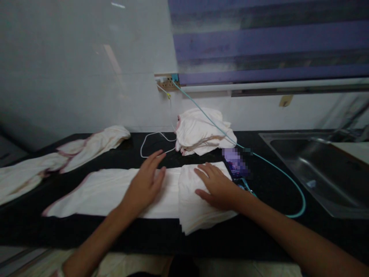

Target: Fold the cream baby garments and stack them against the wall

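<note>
So there are 2 bare hands working over a long white cloth (173, 194) with a pinkish edge at its left end, laid out left to right on the near part of a black worktop (129, 234). The left hand (147, 181) is open, fingers loosely bent and thumb apart, over the middle of the cloth. It doesn't have hold of anything, and I can't tell if it's actually touching the fabric. The right hand (216, 184) is open too, fingers spread, palm down on a layered white bundle (191, 211) at the cloth's right end. It's resting on top, not gripping. The bundle's near edge sticks out past the strip a bit.

Just beyond the right hand there's a phone (235, 163), partly pixelated, and a teal cable (304, 202) loops around to the right of it, running up to an outlet strip (168, 83) on the far wall. A heap of white cloth (201, 130) sits at the far side, with a thin white cord (141, 148) to its left. More crumpled cloths (98, 144) lie far left. Metal sink (331, 207) on the right, purple striped blind (259, 42) at the far right above the worktop.
</note>
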Action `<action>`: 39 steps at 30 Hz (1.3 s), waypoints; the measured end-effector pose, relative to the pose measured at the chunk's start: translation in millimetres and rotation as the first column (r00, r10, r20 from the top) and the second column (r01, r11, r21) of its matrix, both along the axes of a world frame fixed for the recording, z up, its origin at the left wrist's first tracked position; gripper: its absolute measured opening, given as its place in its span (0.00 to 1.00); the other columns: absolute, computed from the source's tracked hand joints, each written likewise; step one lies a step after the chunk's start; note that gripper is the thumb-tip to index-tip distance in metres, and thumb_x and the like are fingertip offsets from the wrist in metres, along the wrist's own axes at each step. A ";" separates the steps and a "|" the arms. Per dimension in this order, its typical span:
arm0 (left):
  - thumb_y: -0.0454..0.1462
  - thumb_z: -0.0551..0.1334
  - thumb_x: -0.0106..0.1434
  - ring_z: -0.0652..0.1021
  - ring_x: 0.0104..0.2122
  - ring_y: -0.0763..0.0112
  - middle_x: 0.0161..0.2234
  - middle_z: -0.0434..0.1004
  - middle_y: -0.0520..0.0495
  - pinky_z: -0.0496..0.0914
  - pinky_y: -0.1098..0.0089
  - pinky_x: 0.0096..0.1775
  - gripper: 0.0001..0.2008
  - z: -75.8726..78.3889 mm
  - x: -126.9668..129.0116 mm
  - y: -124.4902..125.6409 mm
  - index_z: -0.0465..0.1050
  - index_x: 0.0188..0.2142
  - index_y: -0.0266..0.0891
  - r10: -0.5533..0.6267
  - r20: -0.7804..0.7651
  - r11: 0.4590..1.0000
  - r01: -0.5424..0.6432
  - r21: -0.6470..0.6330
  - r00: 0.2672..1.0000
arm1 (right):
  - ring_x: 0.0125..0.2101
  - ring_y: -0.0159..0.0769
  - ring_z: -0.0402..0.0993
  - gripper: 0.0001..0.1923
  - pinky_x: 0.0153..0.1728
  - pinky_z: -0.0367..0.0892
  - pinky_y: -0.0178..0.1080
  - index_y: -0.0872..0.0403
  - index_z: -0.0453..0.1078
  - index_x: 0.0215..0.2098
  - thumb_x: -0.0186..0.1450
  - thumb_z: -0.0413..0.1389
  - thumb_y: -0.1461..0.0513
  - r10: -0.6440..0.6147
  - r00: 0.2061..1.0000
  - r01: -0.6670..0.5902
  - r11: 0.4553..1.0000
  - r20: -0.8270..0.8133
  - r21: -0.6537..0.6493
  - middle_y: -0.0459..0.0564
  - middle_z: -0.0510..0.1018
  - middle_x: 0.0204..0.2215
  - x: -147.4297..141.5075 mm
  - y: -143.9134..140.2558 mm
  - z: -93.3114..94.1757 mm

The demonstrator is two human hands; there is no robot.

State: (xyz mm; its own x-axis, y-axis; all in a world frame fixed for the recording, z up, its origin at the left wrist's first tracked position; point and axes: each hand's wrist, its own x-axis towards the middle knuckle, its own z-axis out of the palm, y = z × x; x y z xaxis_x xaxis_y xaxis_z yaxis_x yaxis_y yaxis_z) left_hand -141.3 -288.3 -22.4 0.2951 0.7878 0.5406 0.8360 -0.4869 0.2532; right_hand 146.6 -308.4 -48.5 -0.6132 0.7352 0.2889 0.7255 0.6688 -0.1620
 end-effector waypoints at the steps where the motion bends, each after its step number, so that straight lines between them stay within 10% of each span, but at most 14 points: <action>1: 0.46 0.49 0.75 0.63 0.68 0.60 0.69 0.60 0.41 0.59 0.53 0.69 0.26 -6.3 28.3 -5.2 0.58 0.68 0.42 -0.021 0.042 1.000 0.022 -0.019 0.999 | 0.67 0.55 0.54 0.33 0.67 0.55 0.55 0.63 0.57 0.70 0.74 0.49 0.51 -0.052 0.998 0.053 0.998 -0.030 0.020 0.65 0.63 0.67 -1.5 0.2 2.1; 6: 0.47 0.46 0.75 0.64 0.68 0.51 0.67 0.63 0.29 0.59 0.47 0.68 0.30 -49.4 92.1 -9.4 0.59 0.67 0.29 -0.071 -0.061 0.979 0.058 -0.197 0.996 | 0.55 0.52 0.67 0.19 0.56 0.67 0.51 0.60 0.69 0.55 0.76 0.43 0.60 -0.382 0.923 0.384 0.921 -0.047 0.058 0.64 0.73 0.53 -3.2 -0.7 24.4; 14: 0.50 0.46 0.75 0.59 0.70 0.52 0.70 0.58 0.35 0.55 0.48 0.69 0.31 -55.2 28.6 -8.4 0.57 0.70 0.36 -0.048 -0.137 0.960 0.008 -0.281 0.989 | 0.46 0.49 0.74 0.17 0.42 0.72 0.45 0.59 0.65 0.54 0.70 0.45 0.71 -0.431 0.889 0.447 0.890 0.157 -0.092 0.66 0.71 0.51 -1.2 -4.5 36.8; 20: 0.50 0.49 0.74 0.63 0.67 0.52 0.66 0.62 0.32 0.60 0.50 0.66 0.27 -46.9 2.0 -18.5 0.62 0.63 0.34 0.079 -0.047 0.989 -0.084 -0.119 0.996 | 0.47 0.51 0.77 0.17 0.43 0.72 0.46 0.59 0.68 0.53 0.67 0.49 0.72 -0.323 0.912 0.372 0.912 0.254 -0.172 0.64 0.74 0.49 3.6 0.1 24.5; 24: 0.50 0.50 0.73 0.77 0.40 0.57 0.37 0.76 0.42 0.71 0.58 0.45 0.18 -37.2 5.6 -30.8 0.68 0.37 0.41 0.244 -0.075 0.959 -0.252 -0.131 0.967 | 0.49 0.51 0.74 0.14 0.45 0.72 0.47 0.59 0.71 0.51 0.72 0.47 0.67 -0.267 0.943 0.299 0.942 0.200 -0.152 0.64 0.75 0.49 3.5 0.8 21.3; 31: 0.49 0.48 0.74 0.75 0.35 0.59 0.31 0.73 0.47 0.66 0.61 0.40 0.19 -38.7 9.7 -30.0 0.66 0.32 0.43 0.100 -0.184 0.960 -0.143 -0.239 0.978 | 0.46 0.45 0.75 0.18 0.49 0.68 0.44 0.57 0.72 0.47 0.77 0.41 0.59 -0.188 0.982 0.179 0.960 -0.024 -0.214 0.60 0.78 0.45 -0.4 1.7 23.6; 39: 0.49 0.48 0.74 0.75 0.35 0.59 0.31 0.74 0.45 0.66 0.61 0.40 0.19 -34.1 17.7 -28.7 0.65 0.31 0.43 0.059 -0.129 0.958 -0.093 -0.271 0.990 | 0.38 0.40 0.78 0.17 0.40 0.71 0.41 0.55 0.71 0.46 0.67 0.61 0.52 -0.267 0.769 -0.149 0.809 -0.581 -0.568 0.52 0.82 0.38 -6.6 8.4 14.9</action>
